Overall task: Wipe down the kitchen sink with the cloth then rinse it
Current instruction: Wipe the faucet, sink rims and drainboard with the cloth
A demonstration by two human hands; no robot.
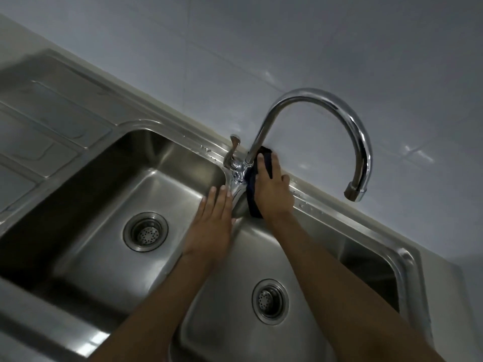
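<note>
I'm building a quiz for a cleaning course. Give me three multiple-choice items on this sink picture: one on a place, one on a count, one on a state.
1. Where is the cloth?
A. In the left basin
B. Against the faucet base, under the right hand
C. Draped over the spout

2. How many drains show?
A. One
B. Two
C. Three

3. How is the left hand?
A. Gripping the handle
B. Clenched in a fist
C. Flat, fingers straight

Answers: 1 B, the right hand presses it there; 2 B, both are in plain view; 3 C, its fingers lie straight and hold nothing.
</note>
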